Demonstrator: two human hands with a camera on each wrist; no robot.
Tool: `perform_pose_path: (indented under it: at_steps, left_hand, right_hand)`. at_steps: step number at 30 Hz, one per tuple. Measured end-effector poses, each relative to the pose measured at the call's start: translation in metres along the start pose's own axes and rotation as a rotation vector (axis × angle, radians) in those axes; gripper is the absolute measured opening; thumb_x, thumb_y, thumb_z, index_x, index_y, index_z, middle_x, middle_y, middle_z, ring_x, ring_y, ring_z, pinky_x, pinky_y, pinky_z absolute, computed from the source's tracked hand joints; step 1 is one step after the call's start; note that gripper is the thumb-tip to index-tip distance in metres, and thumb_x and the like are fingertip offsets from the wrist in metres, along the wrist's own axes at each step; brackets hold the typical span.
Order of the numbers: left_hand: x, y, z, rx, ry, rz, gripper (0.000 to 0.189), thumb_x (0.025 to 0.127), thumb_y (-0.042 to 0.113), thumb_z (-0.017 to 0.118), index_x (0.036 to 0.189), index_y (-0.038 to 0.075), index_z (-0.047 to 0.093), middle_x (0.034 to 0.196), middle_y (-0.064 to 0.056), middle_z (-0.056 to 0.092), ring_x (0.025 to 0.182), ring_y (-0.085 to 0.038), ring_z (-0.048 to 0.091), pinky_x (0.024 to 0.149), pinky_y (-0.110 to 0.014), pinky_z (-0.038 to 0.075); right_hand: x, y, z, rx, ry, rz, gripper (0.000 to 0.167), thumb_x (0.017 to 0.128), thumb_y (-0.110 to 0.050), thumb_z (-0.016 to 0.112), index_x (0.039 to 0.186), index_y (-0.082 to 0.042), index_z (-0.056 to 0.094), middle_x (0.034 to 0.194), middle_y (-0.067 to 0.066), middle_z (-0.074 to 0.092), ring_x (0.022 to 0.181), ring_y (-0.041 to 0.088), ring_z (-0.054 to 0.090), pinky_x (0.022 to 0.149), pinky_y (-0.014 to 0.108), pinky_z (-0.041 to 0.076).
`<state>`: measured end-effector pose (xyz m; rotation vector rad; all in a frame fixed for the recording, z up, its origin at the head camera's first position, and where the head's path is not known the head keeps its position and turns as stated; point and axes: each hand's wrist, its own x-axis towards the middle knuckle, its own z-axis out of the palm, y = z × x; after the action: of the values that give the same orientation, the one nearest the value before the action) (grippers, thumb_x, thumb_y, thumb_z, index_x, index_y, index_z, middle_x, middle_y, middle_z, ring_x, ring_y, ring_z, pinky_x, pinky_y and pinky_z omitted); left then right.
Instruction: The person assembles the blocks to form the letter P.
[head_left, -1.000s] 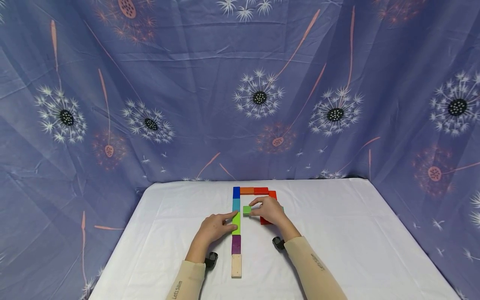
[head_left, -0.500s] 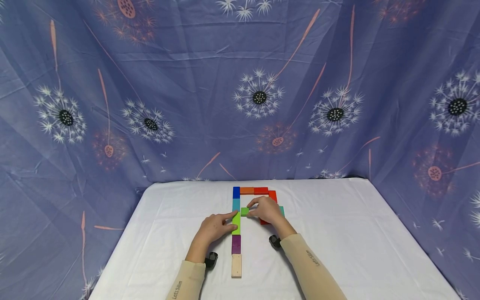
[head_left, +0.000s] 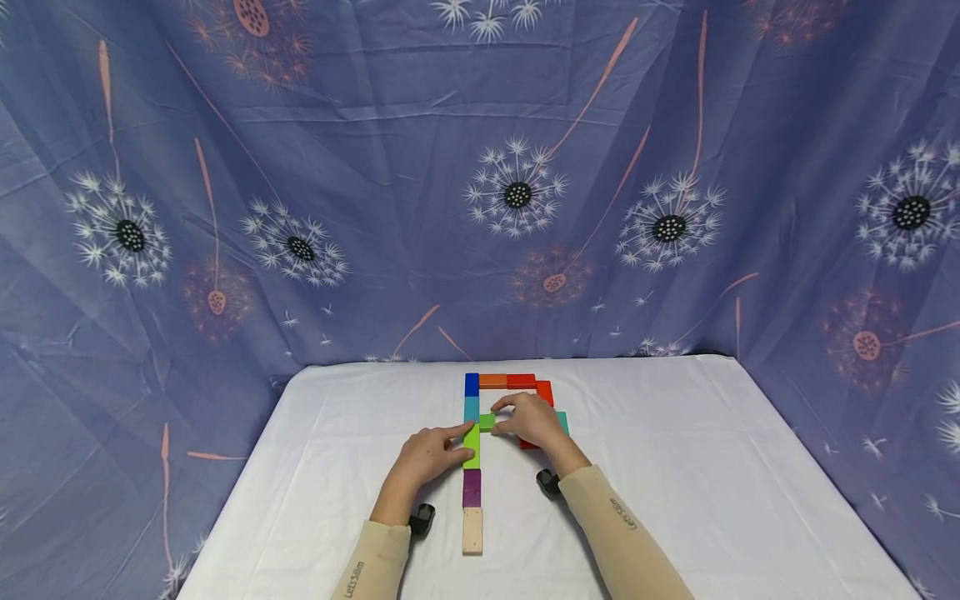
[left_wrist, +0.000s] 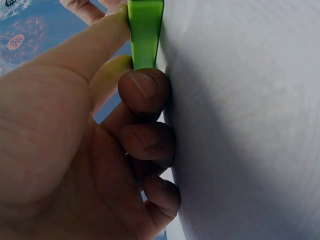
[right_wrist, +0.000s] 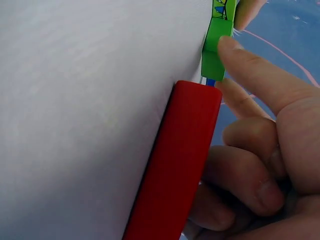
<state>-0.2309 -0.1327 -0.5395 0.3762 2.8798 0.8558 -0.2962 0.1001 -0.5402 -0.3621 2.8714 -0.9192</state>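
Observation:
My left hand [head_left: 427, 454] holds the long lime green block [head_left: 471, 448] in place, thumb and index finger on it and the other fingers curled under. The same block shows at the top of the left wrist view. From the right, my right hand [head_left: 534, 421] pinches a small green block [head_left: 486, 422] between thumb and index finger. That small block sits right at the column's right side, where the light blue block [head_left: 472, 408] meets the lime one. In the right wrist view a red block [right_wrist: 175, 165] lies close beside my curled fingers.
A dark blue block [head_left: 472, 384] tops the column; purple [head_left: 471, 488] and bare wood [head_left: 472, 532] blocks form its lower end. Orange [head_left: 492, 381] and red [head_left: 521, 381] blocks run right to another red block [head_left: 544, 392]. A teal block [head_left: 562, 422] is partly hidden by my right hand.
My right hand has moved slightly left, bringing the small green block from a gap away up to the column. My left hand has stayed on the lime block.

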Motion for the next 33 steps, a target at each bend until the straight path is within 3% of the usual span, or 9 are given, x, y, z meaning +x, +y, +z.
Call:
perform_pose_path:
  at_steps: [6, 10, 13, 17, 26, 33]
  left_hand:
    - [0.000, 0.001, 0.000, -0.002, -0.010, -0.005, 0.058, 0.093, 0.047, 0.077, 0.148, 0.034, 0.064, 0.065, 0.004, 0.052, 0.058, -0.013, 0.036, 0.057, -0.029, 0.028]
    - [0.000, 0.001, 0.000, 0.001, -0.010, -0.012, 0.059, 0.093, 0.048, 0.077, 0.148, 0.035, 0.064, 0.066, 0.004, 0.052, 0.059, -0.013, 0.036, 0.057, -0.029, 0.027]
    - [0.000, 0.001, 0.000, -0.002, -0.004, -0.010, 0.059, 0.092, 0.048, 0.078, 0.148, 0.034, 0.065, 0.066, 0.004, 0.051, 0.059, -0.013, 0.035, 0.057, -0.029, 0.027]
    - [0.000, 0.000, 0.000, -0.015, 0.001, -0.008, 0.059, 0.092, 0.048, 0.078, 0.148, 0.034, 0.065, 0.065, 0.005, 0.048, 0.059, -0.013, 0.032, 0.057, -0.029, 0.025]
    - [0.001, -0.001, 0.000, -0.023, 0.002, -0.010, 0.059, 0.092, 0.048, 0.078, 0.148, 0.034, 0.065, 0.063, 0.005, 0.046, 0.058, -0.013, 0.031, 0.056, -0.029, 0.024]
    - [0.000, -0.001, 0.001, -0.020, 0.004, -0.002, 0.059, 0.093, 0.047, 0.078, 0.148, 0.034, 0.064, 0.064, 0.005, 0.049, 0.058, -0.012, 0.032, 0.056, -0.029, 0.026]
  right_hand:
    - [-0.006, 0.009, -0.010, 0.053, 0.033, 0.050, 0.036, 0.081, -0.041, 0.091, 0.115, -0.031, 0.082, 0.107, -0.001, 0.080, 0.092, 0.017, 0.070, 0.077, 0.037, 0.056]
    - [-0.017, 0.020, -0.019, 0.122, 0.054, 0.080, 0.037, 0.082, -0.036, 0.090, 0.117, -0.028, 0.082, 0.097, -0.002, 0.075, 0.086, 0.016, 0.063, 0.072, 0.035, 0.050]
    - [-0.028, 0.027, -0.026, 0.180, 0.047, 0.094, 0.040, 0.082, -0.032, 0.091, 0.120, -0.026, 0.081, 0.074, -0.002, 0.060, 0.070, 0.016, 0.050, 0.062, 0.032, 0.040]
    - [-0.043, 0.036, -0.034, 0.241, 0.034, 0.116, 0.043, 0.083, -0.030, 0.090, 0.124, -0.023, 0.080, 0.059, -0.004, 0.034, 0.057, 0.014, 0.031, 0.055, 0.030, 0.028]
    - [-0.057, 0.055, -0.042, 0.275, 0.024, 0.148, 0.047, 0.085, -0.027, 0.089, 0.131, -0.022, 0.077, 0.061, -0.006, 0.026, 0.060, 0.014, 0.026, 0.059, 0.031, 0.026]
    - [-0.062, 0.063, -0.042, 0.303, -0.009, 0.187, 0.044, 0.081, -0.020, 0.091, 0.123, -0.021, 0.079, 0.062, -0.005, 0.031, 0.060, 0.014, 0.029, 0.062, 0.030, 0.028]
